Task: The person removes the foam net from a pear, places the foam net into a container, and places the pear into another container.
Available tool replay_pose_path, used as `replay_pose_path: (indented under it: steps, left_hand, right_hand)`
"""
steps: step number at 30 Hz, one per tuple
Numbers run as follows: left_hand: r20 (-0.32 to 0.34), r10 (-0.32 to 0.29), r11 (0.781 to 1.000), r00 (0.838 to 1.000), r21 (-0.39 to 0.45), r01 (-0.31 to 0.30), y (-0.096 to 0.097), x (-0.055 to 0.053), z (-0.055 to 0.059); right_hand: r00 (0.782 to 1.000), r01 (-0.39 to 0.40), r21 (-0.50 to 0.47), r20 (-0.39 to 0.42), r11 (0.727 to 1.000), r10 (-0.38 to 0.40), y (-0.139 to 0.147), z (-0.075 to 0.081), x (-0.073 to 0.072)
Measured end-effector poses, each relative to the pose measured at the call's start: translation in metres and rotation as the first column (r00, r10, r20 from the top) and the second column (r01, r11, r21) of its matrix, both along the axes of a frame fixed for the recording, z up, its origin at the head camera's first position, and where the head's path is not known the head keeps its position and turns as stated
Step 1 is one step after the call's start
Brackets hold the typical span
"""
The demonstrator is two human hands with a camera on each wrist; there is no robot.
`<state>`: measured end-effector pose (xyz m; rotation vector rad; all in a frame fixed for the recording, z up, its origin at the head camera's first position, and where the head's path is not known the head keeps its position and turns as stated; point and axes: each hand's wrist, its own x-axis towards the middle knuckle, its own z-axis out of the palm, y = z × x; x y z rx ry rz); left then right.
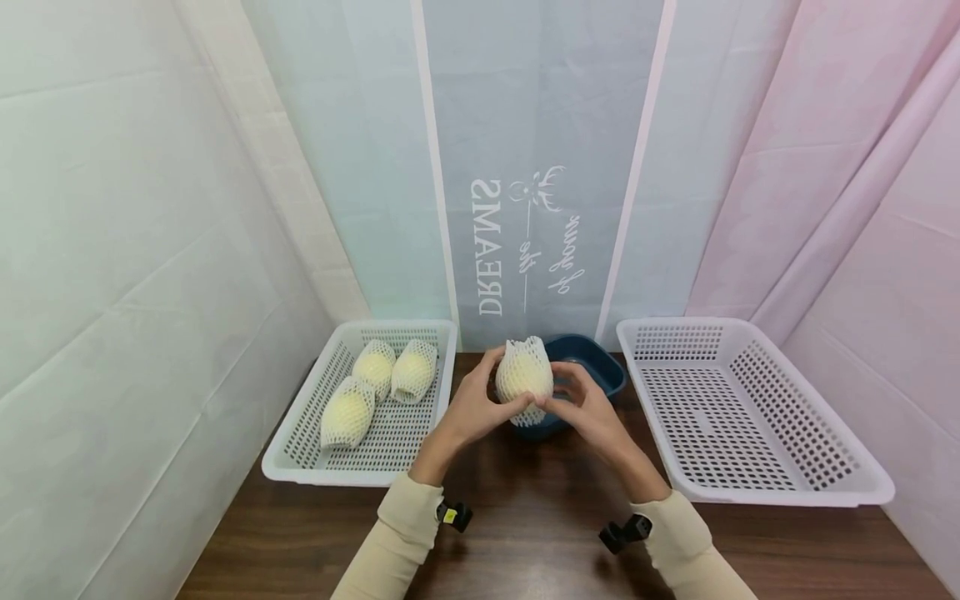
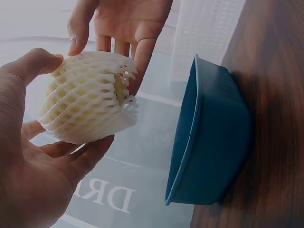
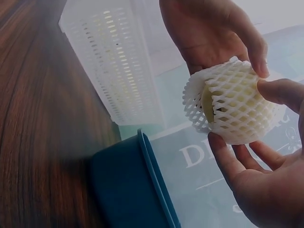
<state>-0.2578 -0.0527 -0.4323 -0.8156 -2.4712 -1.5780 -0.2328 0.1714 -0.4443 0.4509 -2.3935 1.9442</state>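
Observation:
Both hands hold a pale yellow fruit in a white foam net (image 1: 525,373) between them, above the near side of a dark blue basin (image 1: 600,363). My left hand (image 1: 476,406) grips it from the left, thumb on the near side and fingers curved beneath. From the other side my right hand (image 1: 591,410) grips it, its thumb meeting the left thumb in the head view. In the left wrist view the netted fruit (image 2: 88,102) shows a gap at the net's end with yellow skin inside. The right wrist view shows the same open net end around the fruit (image 3: 237,104).
At the left stands a white perforated basket (image 1: 300,476) with three more netted fruits (image 1: 348,412) in it. A second white basket (image 1: 712,425), holding nothing, is on the right. All stand on a dark wooden table (image 1: 517,533), with a printed curtain (image 1: 540,108) behind.

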Motion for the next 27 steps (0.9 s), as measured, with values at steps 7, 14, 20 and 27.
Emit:
replay_pose_path:
  steps: [7,14,20,27]
  left_hand:
    - [0.022,-0.014,1.000,1.000,0.024,0.013,0.005,0.008,-0.002]
    - [0.019,0.009,0.999,1.000,0.033,-0.009,0.009,0.013,-0.008]
    - [0.014,0.001,0.999,1.000,0.047,-0.001,0.011,0.017,-0.016]
    - [0.016,-0.017,0.998,1.000,0.053,0.016,0.012,0.022,-0.027]
  right_hand:
    - [0.999,-0.042,-0.021,-0.016,0.999,0.041,0.005,-0.002,0.006]
    - [0.998,-0.067,-0.034,-0.018,0.997,0.067,0.009,-0.005,0.009]
    - [0.995,-0.104,-0.016,-0.011,0.994,0.104,0.013,-0.009,0.012]
    - [0.996,-0.080,0.069,-0.035,0.994,0.083,0.017,-0.016,0.017]
